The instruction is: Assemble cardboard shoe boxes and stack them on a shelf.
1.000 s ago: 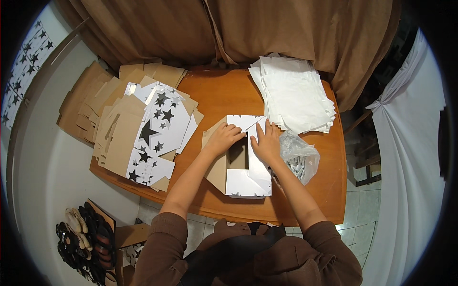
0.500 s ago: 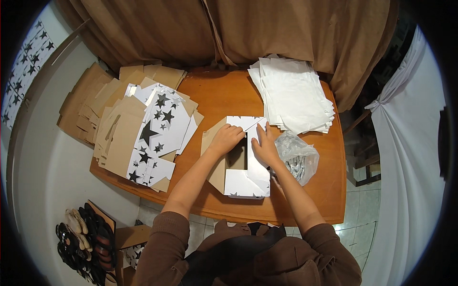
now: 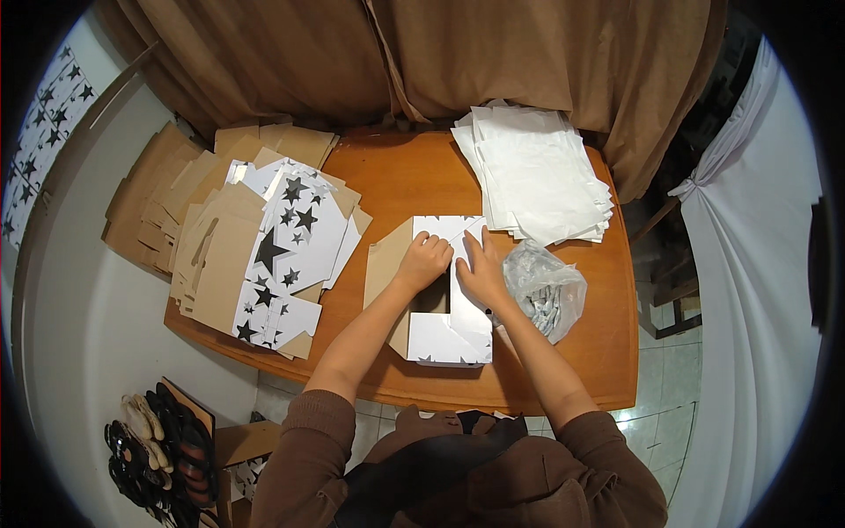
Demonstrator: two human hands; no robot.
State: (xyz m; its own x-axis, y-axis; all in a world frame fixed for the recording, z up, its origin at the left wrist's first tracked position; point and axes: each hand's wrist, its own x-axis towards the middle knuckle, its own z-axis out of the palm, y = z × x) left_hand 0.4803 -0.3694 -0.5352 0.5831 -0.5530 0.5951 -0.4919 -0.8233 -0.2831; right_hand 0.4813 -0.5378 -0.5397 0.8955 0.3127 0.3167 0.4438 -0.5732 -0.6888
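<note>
A cardboard box (image 3: 427, 334), white with black stars outside and plain brown inside, lies on the table in front of me. Its white flaps are folded in around a dark opening, and a brown flap (image 3: 385, 264) sticks out at its left. My left hand (image 3: 426, 261) is closed, its fingers curled on the far white flap at the opening's edge. Beside it, my right hand (image 3: 480, 271) lies on the right-hand flap with fingers stretched and apart. The fingertips of both hands are close together near the far right corner.
A stack of flat cardboard pieces (image 3: 224, 255), some star-printed, covers the table's left side. White paper sheets (image 3: 541, 172) are piled at the far right. Nearer stands a clear plastic bag (image 3: 546, 290) with small pieces inside. Shoes (image 3: 158, 449) hang at the lower left.
My left hand has slid rightward along the far flap, closer to the right hand. My right hand has shifted slightly left. The whole view has drifted a little.
</note>
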